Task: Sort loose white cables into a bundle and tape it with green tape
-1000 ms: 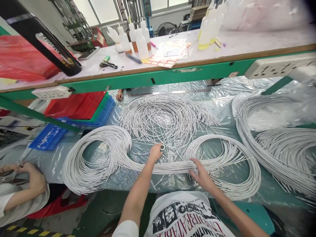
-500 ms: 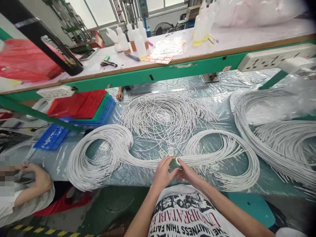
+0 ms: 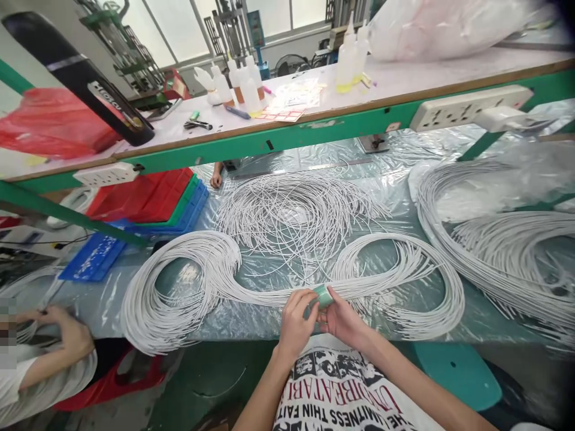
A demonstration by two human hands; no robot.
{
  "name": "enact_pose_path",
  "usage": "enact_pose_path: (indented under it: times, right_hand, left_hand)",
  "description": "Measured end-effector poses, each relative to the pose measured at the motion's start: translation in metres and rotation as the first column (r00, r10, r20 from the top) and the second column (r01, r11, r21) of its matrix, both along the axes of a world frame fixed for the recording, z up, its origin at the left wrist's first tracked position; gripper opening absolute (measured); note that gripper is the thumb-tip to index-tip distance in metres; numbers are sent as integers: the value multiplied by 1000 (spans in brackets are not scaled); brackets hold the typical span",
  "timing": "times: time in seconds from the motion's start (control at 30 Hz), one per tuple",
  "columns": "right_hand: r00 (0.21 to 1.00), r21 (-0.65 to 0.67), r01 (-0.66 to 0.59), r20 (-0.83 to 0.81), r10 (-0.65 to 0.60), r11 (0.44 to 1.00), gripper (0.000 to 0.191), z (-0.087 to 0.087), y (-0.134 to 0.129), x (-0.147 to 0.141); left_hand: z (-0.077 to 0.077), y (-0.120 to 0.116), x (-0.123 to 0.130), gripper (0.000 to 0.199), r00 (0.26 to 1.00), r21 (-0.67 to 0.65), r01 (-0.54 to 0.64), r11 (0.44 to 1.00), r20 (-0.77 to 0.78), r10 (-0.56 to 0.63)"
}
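Both hands meet around a small green roll (image 3: 321, 296), which looks like tape, at the table's near edge. My left hand (image 3: 297, 317) has its fingers curled on the roll's left side. On its right side, the fingers of my right hand (image 3: 340, 316) grip it. Just beyond them runs a bundle of white cables (image 3: 265, 296), coiled into a loop at the left and another at the right. A loose tangled heap of white cables (image 3: 296, 209) lies farther back.
A green-edged shelf (image 3: 287, 139) crosses above the table, with bottles (image 3: 251, 84) and a black cylinder (image 3: 103, 99) on it. Red, green and blue trays (image 3: 148, 197) stand left. More cable coils (image 3: 449, 239) lie right. A co-worker's arm (image 3: 58, 347) is at the left.
The view has shifted a little. The green roll has turned so more of its side shows, and my left hand's fingers have curled further over it.
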State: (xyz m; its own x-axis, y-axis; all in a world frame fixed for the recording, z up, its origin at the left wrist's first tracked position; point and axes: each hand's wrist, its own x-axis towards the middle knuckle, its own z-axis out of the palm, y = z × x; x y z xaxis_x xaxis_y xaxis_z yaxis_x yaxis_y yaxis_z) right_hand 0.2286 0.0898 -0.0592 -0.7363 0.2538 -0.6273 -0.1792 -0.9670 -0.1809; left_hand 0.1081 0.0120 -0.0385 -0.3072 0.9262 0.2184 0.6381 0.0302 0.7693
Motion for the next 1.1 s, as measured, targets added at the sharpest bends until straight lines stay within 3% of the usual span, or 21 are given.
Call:
enact_pose_path:
  times: [0.2,0.47,0.73,0.9,1.0,1.1]
  right_hand:
    - [1000,-8,31,2,-31,999,41,5,0,3]
    - [979,19,11,202,-14,1000,37,6,-6,3]
    - [947,109,-38,322,1,993,34,-2,-12,4]
    - [948,52,-63,314,43,997,41,-1,-8,4]
    - [949,33,-39,314,27,999,38,3,-4,4]
    - [955,38,-23,298,10,999,34,8,0,5]
  left_hand:
    - [0,6,-1,22,998,-15,16,1000,-54,-17]
    - [-5,13,6,16,992,-114,-12,993,-126,-3]
    - [-12,19,3,11,932,-344,43,938,-324,-162]
    - [-15,22,2,9,936,-404,151,902,-234,-262]
    - [7,22,-9,8,965,-321,229,919,-47,-257]
    - [60,20,-33,10,992,-32,104,994,70,-102]
